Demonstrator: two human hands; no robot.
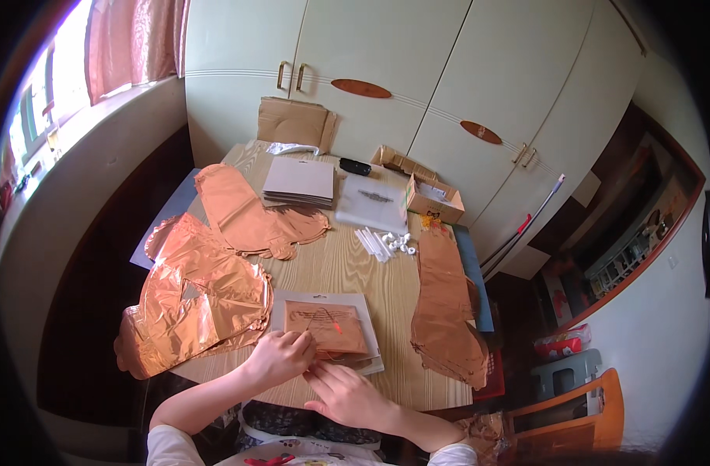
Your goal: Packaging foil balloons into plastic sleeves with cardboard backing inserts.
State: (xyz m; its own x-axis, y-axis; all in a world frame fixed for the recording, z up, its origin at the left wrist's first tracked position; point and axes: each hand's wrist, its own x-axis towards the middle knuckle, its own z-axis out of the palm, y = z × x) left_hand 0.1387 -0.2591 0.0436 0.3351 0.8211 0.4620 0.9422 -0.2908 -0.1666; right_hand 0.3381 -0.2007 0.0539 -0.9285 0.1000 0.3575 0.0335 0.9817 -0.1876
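Observation:
A folded copper-coloured foil packet [353,342] with dark print and a small orange mark lies on a white card [370,320] with a hanging slot, at the near middle of the table. My left hand [283,356] is closed at the packet's near left corner, its fingertips pinched together; whatever they hold is too small to make out. Beside it, my right hand [347,394] has its fingers stretched out, tips at the packet's near edge next to the left hand. Part of that edge is hidden under both hands.
Large copper foil balloons [196,299] spread over the left side; a stack of flat foil [447,311] lies right. Farther back are a card stack [299,180], white tubes [374,244], white curled pieces [399,242], a clear bag [368,206], a black case [355,166] and a cardboard box [440,203].

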